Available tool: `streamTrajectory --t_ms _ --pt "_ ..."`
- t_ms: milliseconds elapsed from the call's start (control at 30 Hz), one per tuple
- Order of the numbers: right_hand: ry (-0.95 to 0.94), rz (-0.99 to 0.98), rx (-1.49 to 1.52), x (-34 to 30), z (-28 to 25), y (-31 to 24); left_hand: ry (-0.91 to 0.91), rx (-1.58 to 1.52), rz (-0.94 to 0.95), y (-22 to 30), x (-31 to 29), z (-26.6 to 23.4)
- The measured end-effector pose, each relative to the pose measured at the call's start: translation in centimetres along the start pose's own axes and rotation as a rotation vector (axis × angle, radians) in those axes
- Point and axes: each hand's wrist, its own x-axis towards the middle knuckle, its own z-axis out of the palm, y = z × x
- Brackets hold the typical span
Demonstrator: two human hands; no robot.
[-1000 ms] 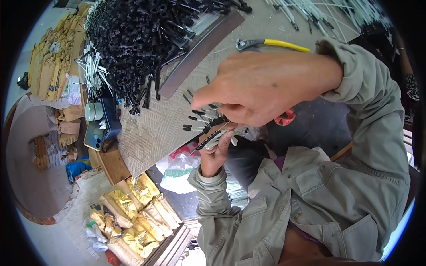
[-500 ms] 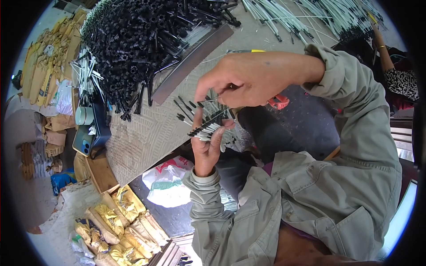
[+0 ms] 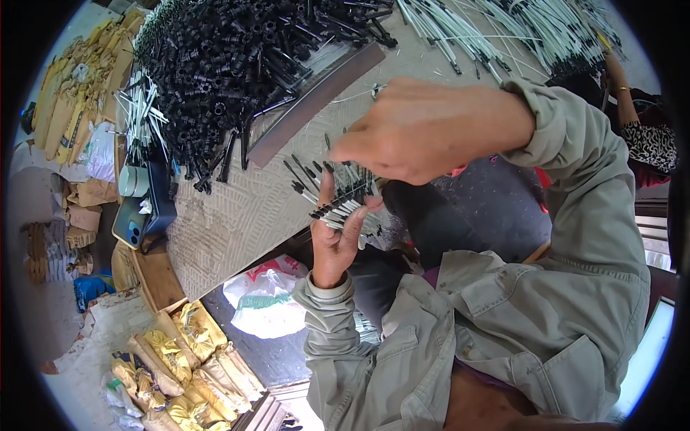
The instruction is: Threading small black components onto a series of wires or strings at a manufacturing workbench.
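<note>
My left hand (image 3: pixel 333 255) is closed around a fanned bundle of thin white sticks with black tips (image 3: pixel 339 210), held off the table's near edge. Black ends poke out past its fingers to the left and upward. Just above and to the right is my right hand (image 3: pixel 424 133), back turned up and fingers curled down by the upper end of the bundle. Its fingertips are mostly hidden, so what they pinch cannot be made out. Beyond both hands lies a big heap of black plastic fittings (image 3: pixel 215 79) on the patterned table (image 3: pixel 215 244).
A dark flat bar (image 3: pixel 316 104) edges the heap. More white sticks (image 3: pixel 453 36) lie at the far right, near another person's arm (image 3: pixel 624 93). On the left are a phone (image 3: pixel 131 221) and a round light-green container (image 3: pixel 134 181). Below stand a white bag (image 3: pixel 266 305) and a box of wrapped bundles (image 3: pixel 237 366).
My right hand has shifted slightly, its fingers turning lower over the bundle and hiding more of their tips. The left hand keeps its hold on the sticks, almost unmoved.
</note>
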Motion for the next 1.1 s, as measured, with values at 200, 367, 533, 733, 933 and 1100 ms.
streamTrajectory --t_ms 200,367,533,733,933,1100 --pt "0.027 -0.118 -0.259 -0.3 -0.2 -0.5 -0.039 0.019 0.013 -0.4 0.3 -0.5" --pt "-0.021 -0.095 -0.194 0.1 -0.3 -0.4 -0.027 0.041 0.037 -0.6 0.0 -0.3" --pt "-0.201 0.660 0.775 1.2 -2.3 -2.0 -0.048 0.191 0.050 -0.1 -0.2 -0.5" --pt "-0.064 0.466 0.652 0.7 -0.9 -1.7 0.002 0.119 0.047 -0.8 0.0 0.0" --pt "0.137 -0.013 -0.558 -1.0 2.1 -2.6 0.122 0.010 0.080 0.8 0.3 1.1" --pt "-0.098 0.518 0.684 -0.7 -1.6 -3.3 0.157 -0.099 -0.053 -0.5 -0.4 0.5"
